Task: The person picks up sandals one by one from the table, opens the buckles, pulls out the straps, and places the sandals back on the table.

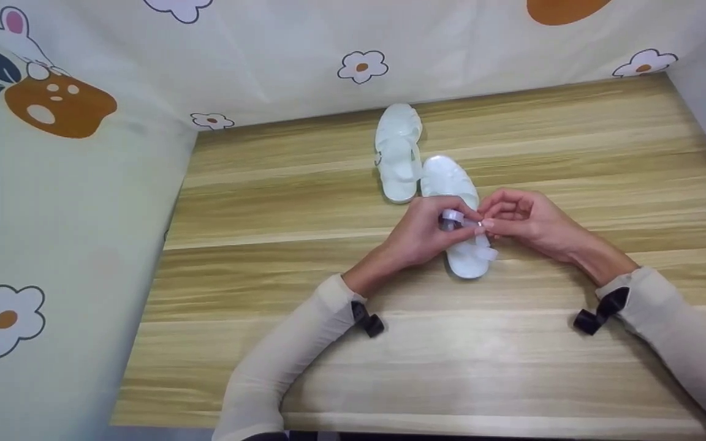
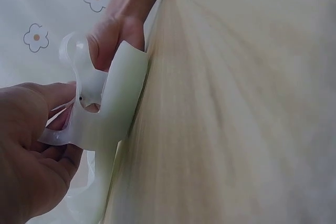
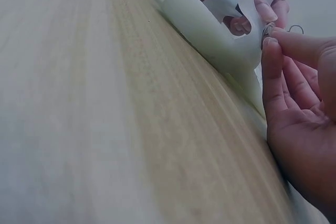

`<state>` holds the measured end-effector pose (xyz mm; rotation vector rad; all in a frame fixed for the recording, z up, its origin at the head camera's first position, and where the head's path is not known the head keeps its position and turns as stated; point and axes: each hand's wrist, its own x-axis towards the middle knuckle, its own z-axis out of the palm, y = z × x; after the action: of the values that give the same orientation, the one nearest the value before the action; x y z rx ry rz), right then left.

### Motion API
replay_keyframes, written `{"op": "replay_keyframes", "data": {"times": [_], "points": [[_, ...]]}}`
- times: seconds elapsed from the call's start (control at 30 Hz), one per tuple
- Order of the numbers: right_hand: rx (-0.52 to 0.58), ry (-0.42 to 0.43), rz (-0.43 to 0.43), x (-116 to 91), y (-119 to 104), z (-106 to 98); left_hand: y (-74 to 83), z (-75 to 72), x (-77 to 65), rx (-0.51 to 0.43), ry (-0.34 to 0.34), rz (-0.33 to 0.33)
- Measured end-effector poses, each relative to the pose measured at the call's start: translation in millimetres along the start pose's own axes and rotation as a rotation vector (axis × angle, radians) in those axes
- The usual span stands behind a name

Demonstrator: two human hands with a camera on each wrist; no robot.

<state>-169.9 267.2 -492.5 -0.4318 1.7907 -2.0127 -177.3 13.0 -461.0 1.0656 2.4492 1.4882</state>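
Note:
A pale white sandal [image 1: 468, 264] lies sole down on the table, its toe pointing away from me. Over its heel end, my left hand [image 1: 421, 231] pinches the sandal's strap between thumb and forefinger. My right hand [image 1: 535, 224] meets it from the other side. In the right wrist view its thumb and forefinger pinch a small metal buckle [image 3: 266, 34] at the strap's side. The left wrist view shows the sandal's heel [image 2: 125, 85] from low down, with the strap standing up above it. Both hands' fingers hide much of the strap.
A second white sandal [image 1: 398, 150] lies farther back to the left, nearly touching the first, with a small buckle [image 1: 378, 159] on its left side. The wood-grain table [image 1: 279, 263] meets a flower-patterned cloth [image 1: 285, 55] at the back and left.

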Motion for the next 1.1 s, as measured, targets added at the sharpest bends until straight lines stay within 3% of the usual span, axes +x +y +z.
{"op": "replay_keyframes", "data": {"times": [0.5, 1.1], "points": [[-0.070, 0.018, 0.033, -0.4, -3.2, 8.0, -4.8, -0.8, -0.8, -0.015, 0.034, -0.024], [-0.126, 0.047, 0.073, 0.9, -5.2, 10.2, -4.1, -0.4, 0.2, -0.012, 0.021, -0.050]]}}
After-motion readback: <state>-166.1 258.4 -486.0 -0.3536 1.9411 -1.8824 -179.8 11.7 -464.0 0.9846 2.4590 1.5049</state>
